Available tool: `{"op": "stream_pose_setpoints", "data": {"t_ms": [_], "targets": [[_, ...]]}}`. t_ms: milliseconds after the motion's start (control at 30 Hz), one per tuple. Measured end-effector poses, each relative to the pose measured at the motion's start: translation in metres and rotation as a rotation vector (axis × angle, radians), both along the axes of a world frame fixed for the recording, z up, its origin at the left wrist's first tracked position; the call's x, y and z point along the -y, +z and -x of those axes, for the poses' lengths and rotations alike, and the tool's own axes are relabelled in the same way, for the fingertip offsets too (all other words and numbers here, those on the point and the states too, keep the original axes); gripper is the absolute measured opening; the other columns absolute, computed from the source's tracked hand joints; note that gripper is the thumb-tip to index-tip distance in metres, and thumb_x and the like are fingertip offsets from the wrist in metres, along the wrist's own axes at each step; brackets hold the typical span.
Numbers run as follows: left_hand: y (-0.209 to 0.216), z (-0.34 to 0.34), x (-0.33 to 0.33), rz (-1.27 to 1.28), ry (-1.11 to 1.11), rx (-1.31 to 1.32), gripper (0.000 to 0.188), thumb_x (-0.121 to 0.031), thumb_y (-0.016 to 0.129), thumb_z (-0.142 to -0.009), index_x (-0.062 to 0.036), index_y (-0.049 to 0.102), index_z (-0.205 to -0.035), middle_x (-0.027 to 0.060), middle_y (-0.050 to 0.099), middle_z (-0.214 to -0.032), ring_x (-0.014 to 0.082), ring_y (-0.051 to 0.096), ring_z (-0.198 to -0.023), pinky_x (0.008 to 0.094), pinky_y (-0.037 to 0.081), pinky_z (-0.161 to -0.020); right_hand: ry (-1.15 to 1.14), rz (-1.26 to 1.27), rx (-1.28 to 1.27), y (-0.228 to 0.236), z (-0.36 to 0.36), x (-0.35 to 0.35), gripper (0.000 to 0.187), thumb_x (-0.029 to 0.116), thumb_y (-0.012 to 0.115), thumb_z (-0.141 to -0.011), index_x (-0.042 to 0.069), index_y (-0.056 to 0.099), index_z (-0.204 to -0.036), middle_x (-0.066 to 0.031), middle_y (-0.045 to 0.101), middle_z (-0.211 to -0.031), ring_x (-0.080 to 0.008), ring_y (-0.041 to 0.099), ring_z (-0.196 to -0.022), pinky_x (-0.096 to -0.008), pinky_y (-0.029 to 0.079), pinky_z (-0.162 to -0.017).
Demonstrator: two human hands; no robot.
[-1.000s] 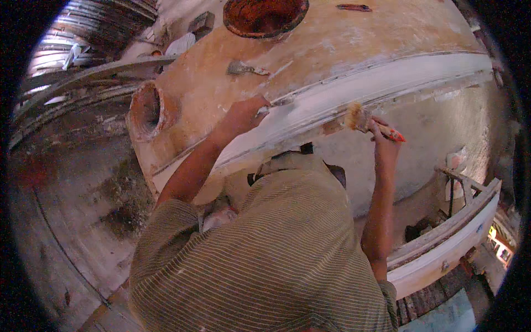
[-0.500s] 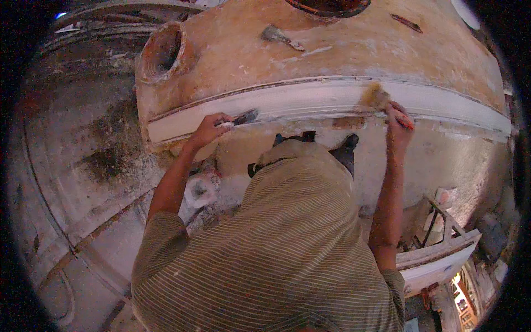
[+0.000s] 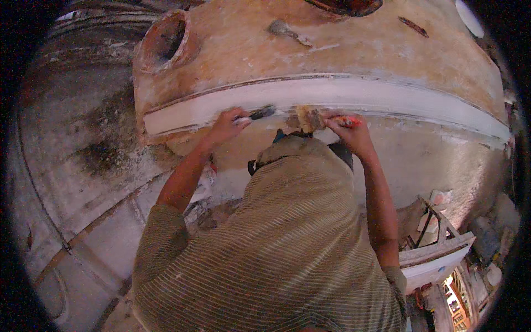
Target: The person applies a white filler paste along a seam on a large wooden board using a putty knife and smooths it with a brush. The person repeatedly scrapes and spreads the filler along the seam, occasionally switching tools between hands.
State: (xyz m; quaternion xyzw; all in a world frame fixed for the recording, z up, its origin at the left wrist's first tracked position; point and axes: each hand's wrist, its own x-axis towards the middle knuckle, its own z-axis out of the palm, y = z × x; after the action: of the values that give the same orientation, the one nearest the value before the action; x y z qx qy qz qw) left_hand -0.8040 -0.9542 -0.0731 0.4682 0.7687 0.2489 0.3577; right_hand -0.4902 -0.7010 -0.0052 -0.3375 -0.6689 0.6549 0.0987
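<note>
Tan bristles top the wide brush [image 3: 311,120], which lies just beside the near edge of a long white moulded strip [image 3: 359,91], its bristles pointing left; whether they touch the strip, I cannot tell. The right hand [image 3: 353,134] has its fingers closed around the red-marked handle. Opposite, the left hand [image 3: 223,128] grips the pale handle of a dark-headed tool [image 3: 262,113] (brush or blade, I cannot tell), its head pointing toward the bristles. Beyond the strip spreads an orange-brown surface [image 3: 238,61], bearing a grey-headed tool [image 3: 286,31] and a reddish-brown stick [image 3: 413,26]. A round hollow form [image 3: 145,52] stands at its left end.
</note>
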Motion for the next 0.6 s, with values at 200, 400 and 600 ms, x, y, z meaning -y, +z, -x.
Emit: {"op": "stream_pose_setpoints", "data": {"t_ms": [200,400,600], "targets": [[0.003,-0.010,-0.020,-0.168,-0.060,-0.022,0.022,-0.016,0.072,-0.084,-0.0035,0.064,-0.100,0.0123,0.066,-0.088,0.0222,0.066,-0.085,0.0378,0.052,-0.075,0.028,0.024,0.079,-0.008,0.005,-0.008,0.016,0.013,0.071,-0.087,0.001,0.072,-0.098,-0.0043,0.072,-0.093,-0.0098,0.064,-0.083,-0.0271,0.052,-0.077],[0.009,-0.038,-0.036,-0.003,-0.078,-0.024,0.020,-0.018,0.069,-0.085,-0.0047,0.062,-0.099,0.0161,0.066,-0.089,0.0301,0.066,-0.086,0.0407,0.050,-0.075,-0.432,-0.007,0.022,0.006,-0.055,-0.032,0.020,0.015,0.072,-0.087,0.000,0.071,-0.100,-0.0035,0.071,-0.095,-0.0103,0.065,-0.082,-0.0253,0.050,-0.069],[0.009,-0.078,-0.101,-0.147,-0.191,0.010,0.022,-0.019,0.067,-0.085,-0.0058,0.060,-0.101,0.0190,0.065,-0.096,0.0361,0.064,-0.091,0.0457,0.049,-0.080,-0.850,0.001,0.019,0.004,-0.111,-0.047,0.030,0.020,0.073,-0.086,0.000,0.068,-0.108,-0.0056,0.071,-0.101,-0.0151,0.068,-0.088,-0.0266,0.050,-0.070]]}}
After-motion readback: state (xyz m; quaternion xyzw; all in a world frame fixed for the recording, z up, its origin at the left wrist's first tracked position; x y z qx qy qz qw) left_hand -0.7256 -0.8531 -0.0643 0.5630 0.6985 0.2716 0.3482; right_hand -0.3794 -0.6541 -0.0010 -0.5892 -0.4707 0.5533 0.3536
